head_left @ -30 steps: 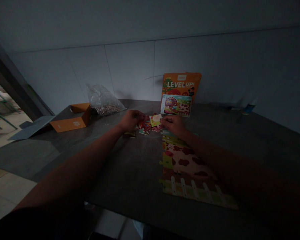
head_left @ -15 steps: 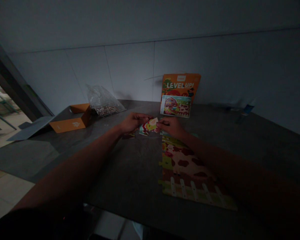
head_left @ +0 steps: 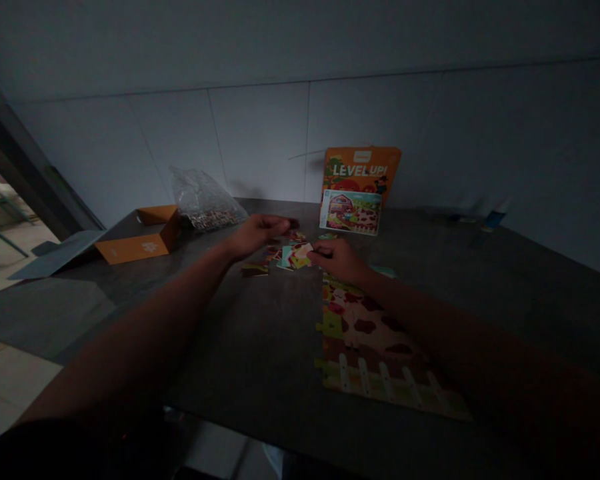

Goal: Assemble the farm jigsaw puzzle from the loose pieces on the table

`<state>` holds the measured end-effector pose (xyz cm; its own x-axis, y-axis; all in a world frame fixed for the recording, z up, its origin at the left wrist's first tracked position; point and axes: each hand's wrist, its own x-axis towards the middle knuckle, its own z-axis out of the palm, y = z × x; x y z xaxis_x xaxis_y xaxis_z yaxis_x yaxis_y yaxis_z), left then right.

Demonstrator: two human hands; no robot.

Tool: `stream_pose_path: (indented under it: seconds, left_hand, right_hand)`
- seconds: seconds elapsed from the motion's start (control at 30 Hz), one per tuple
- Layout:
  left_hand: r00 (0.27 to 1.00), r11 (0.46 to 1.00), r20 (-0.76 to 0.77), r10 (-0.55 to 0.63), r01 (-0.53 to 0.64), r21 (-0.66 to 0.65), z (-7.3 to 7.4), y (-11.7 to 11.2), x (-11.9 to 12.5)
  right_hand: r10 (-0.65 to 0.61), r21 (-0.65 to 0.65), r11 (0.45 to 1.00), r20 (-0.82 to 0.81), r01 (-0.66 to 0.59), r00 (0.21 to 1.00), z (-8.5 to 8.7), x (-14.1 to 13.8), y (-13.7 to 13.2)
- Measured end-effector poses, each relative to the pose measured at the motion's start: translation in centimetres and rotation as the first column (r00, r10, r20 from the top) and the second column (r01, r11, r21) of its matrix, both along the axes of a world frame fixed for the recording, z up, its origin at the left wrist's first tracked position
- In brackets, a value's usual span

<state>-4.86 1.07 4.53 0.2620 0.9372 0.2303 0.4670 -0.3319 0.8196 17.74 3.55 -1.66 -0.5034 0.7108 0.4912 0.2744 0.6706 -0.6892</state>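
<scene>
My right hand (head_left: 337,259) pinches a puzzle piece (head_left: 303,253) with pale, yellow and red print, held over the loose pile. Left of it, my left hand (head_left: 260,233) hovers with its fingers drawn together; a dark blur at the fingertips hides what they hold, if anything. Beneath and between both hands lie several loose puzzle pieces (head_left: 256,269). A joined section of puzzle (head_left: 365,327), showing a spotted cow and a white fence, lies flat under my right forearm, with tabs along its left edge.
Against the wall lean an orange "LEVEL UP!" box (head_left: 363,160) and a farm picture card (head_left: 353,213). An open orange box (head_left: 137,247) and a clear plastic bag (head_left: 205,207) stand at the left. A small blue-and-white tube (head_left: 494,217) lies far right. The table's front edge is near.
My left hand has lifted off the loose pieces and moved slightly left and up. My right hand has shifted slightly left and down, still pinching the puzzle piece.
</scene>
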Motion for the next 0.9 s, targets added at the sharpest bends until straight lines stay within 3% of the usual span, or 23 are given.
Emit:
stream_pose_path:
  seconds: [0.07, 0.13, 0.2, 0.27, 0.43, 0.63, 0.7, 0.8, 0.87, 0.9]
  left_hand:
    - [0.975, 0.983, -0.147, 0.167, -0.153, 0.101, 0.4, 0.7, -1.6]
    - [0.872, 0.959, -0.398, 0.284, -0.261, 0.112, 0.4, 1.1, -2.7]
    - [0.725, 0.957, -0.641, 0.252, -0.287, 0.052, 0.3, 1.1, -3.3]
    - [0.626, 0.966, -0.770, 0.125, -0.253, -0.049, 0.0, 0.9, -3.4]
    - [0.625, 0.955, -0.776, -0.088, -0.167, -0.244, -0.2, 0.5, -3.3]
    - [0.505, 0.958, -0.860, -0.075, -0.202, -0.202, 0.6, 0.2, -3.1]
    - [0.535, 0.976, -0.845, -0.002, -0.182, -0.117, 1.0, 0.0, -3.0]
    - [0.704, 0.987, -0.700, 0.122, -0.162, 0.008, 1.4, -0.3, -2.1]
    - [0.853, 0.988, -0.499, 0.152, -0.142, 0.058, 1.3, -0.6, -0.8]
    - [0.917, 0.988, -0.369, 0.153, -0.136, 0.071, 1.1, -0.8, 0.0]
  right_hand:
    - [-0.054, -0.016, 0.998, -0.013, 0.053, 0.998, -0.2, 0.0, 0.3]
    - [-0.174, 0.018, 0.985, -0.023, 0.174, 0.984, -0.4, 0.1, 0.9]
    - [-0.329, 0.081, 0.940, -0.028, 0.330, 0.944, -0.4, 0.3, 1.4]
    - [-0.480, 0.106, 0.872, -0.010, 0.478, 0.877, -0.2, 0.5, 1.7]
    - [-0.701, 0.084, 0.708, 0.210, 0.701, 0.682, 0.1, 0.9, 1.6]
    - [-0.780, 0.139, 0.625, 0.152, 0.768, 0.607, -0.9, 1.3, 2.4]
    - [-0.800, 0.160, 0.600, 0.124, 0.784, 0.587, -1.1, 1.5, 2.8]
    - [-0.808, 0.130, 0.587, 0.151, 0.799, 0.569, -0.8, 1.6, 2.8]
    - [-0.761, 0.123, 0.647, 0.148, 0.752, 0.631, -0.4, 1.4, 2.4]
    - [-0.701, 0.135, 0.713, 0.128, 0.688, 0.701, -0.2, 1.3, 2.1]
